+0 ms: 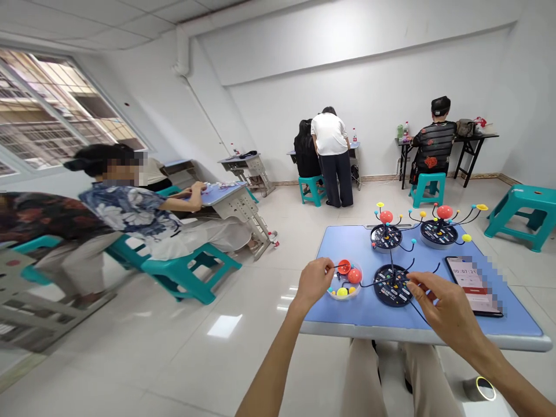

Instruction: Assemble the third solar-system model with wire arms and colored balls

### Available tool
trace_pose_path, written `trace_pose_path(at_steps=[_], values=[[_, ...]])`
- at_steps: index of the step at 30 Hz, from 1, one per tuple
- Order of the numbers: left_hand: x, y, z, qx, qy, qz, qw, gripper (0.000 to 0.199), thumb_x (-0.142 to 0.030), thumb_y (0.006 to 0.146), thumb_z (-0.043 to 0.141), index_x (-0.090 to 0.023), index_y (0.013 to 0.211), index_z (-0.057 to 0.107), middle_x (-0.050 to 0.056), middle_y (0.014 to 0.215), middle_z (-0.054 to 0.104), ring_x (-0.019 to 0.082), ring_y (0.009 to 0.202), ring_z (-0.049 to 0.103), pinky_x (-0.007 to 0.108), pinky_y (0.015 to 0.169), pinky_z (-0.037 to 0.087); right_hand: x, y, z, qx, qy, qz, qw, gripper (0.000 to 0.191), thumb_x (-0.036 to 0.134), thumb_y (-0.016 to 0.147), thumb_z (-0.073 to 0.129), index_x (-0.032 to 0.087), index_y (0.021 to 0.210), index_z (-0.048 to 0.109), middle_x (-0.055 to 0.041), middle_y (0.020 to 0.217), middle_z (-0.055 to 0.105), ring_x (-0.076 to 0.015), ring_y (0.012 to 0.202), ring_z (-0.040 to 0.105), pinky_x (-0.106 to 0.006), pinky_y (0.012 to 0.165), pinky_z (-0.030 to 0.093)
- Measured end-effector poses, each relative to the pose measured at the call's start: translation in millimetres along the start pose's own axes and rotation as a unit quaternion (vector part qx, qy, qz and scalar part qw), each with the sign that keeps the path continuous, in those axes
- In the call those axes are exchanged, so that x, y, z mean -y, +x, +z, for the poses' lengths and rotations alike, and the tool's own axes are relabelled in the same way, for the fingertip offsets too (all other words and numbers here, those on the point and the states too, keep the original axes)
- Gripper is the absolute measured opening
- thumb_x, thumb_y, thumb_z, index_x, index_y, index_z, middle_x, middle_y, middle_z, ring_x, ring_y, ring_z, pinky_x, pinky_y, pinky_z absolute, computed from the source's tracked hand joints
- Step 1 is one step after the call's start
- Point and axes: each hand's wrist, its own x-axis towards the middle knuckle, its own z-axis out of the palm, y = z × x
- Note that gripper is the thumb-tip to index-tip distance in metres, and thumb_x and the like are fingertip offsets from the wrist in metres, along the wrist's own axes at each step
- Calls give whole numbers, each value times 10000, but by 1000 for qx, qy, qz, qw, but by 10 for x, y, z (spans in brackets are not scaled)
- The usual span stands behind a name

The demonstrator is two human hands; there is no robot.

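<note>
Over the left side of the blue desk (347, 321), my left hand (313, 282) pinches the end of a thin black rod. Beside it stands a clear round tray (332, 291) with a red half shell (343, 266), a red ball (354, 275) and several small coloured balls. A black round base (392, 296) with printed labels carries several bent black arms. At its right side my right hand (449, 307) has thumb and forefinger closed by one of those arms; exactly what they grip is partly hidden.
Two planetary models with red balls, one left (386, 236) and one right (438, 233), stand at the desk's back. A phone (474, 286) showing a timer lies at the right. Turquoise stools (523, 214) stand around. People sit at desks to the left and along the wall.
</note>
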Motion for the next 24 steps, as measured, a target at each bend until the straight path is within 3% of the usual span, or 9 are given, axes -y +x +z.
trace_pose_path(at_steps=[2, 3, 4, 6, 9, 12, 15, 19, 24], values=[[-93, -188, -73, -3, -110, -12, 994, 180, -247, 841, 470, -161, 858, 627, 46, 756, 682, 147, 652, 610, 249, 592, 466, 108, -20, 81, 12, 31, -38, 999, 194, 288, 953, 490, 192, 963, 658, -63, 859, 713, -169, 695, 649, -255, 547, 478], [-161, -302, -83, 5, -252, -33, 967, 156, -281, 804, 533, -154, 831, 620, 29, 691, 659, 129, 561, 565, 243, 535, 452, 160, -32, 133, 19, 47, -55, 997, 175, 260, 954, 488, 193, 961, 649, -58, 844, 703, -162, 689, 641, -251, 557, 479], [-238, -424, -76, 16, -389, -52, 920, 160, -308, 757, 596, -154, 797, 613, 13, 648, 638, 112, 508, 526, 238, 501, 438, 207, -48, 189, 24, 62, -71, 995, 158, 233, 953, 487, 194, 968, 639, -52, 829, 691, -152, 673, 628, -248, 568, 482], [-406, -668, -21, 53, -557, -91, 824, 196, -318, 664, 692, -154, 709, 596, -1, 602, 610, 92, 474, 491, 215, 443, 399, 280, -94, 303, 22, 77, -113, 990, 156, 172, 947, 478, 190, 1016, 617, -53, 839, 675, -139, 663, 606, -245, 594, 489], [-623, -964, 116, 113, -658, -147, 730, 211, -291, 610, 731, -144, 641, 583, -8, 557, 581, 66, 422, 454, 190, 388, 349, 318, -200, 431, 15, 38, -213, 976, 306, 51, 922, 400, 184, 1118, 593, -74, 867, 655, -150, 711, 588, -247, 592, 479], [-727, -1129, 246, 156, -696, -184, 676, 166, -245, 600, 698, -140, 596, 570, -9, 525, 556, 61, 395, 448, 183, 358, 330, 265, -324, 477, 43, -9, -293, 955, 402, -6, 896, 353, 168, 1177, 582, -73, 809, 633, -159, 680, 550, -248, 541, 447], [-730, -1185, 313, 177, -705, -195, 659, 141, -218, 592, 687, -138, 588, 571, -5, 510, 561, 60, 374, 447, 180, 346, 326, 147, -428, 465, 75, -18, -317, 945, 401, -5, 897, 382, 154, 1213, 570, -88, 840, 652, -170, 697, 564, -272, 563, 472], [-678, -1177, 270, 242, -677, -172, 673, 240, -310, 626, 764, -113, 684, 640, 20, 545, 606, 70, 390, 487, 184, 362, 363, -17, -520, 443, 99, -6, -320, 942, 414, -1, 897, 413, 155, 1248, 568, -123, 954, 694, -214, 846, 637, -326, 689, 545], [-516, -1040, 87, 322, -610, -99, 717, 418, -520, 715, 690, -105, 752, 674, 57, 596, 638, 100, 411, 513, 220, 385, 395, -47, -561, 479, -2, 44, -270, 962, 432, -3, 883, 436, 195, 1233, 595, -129, 1023, 717, -242, 975, 667, -361, 792, 563]])
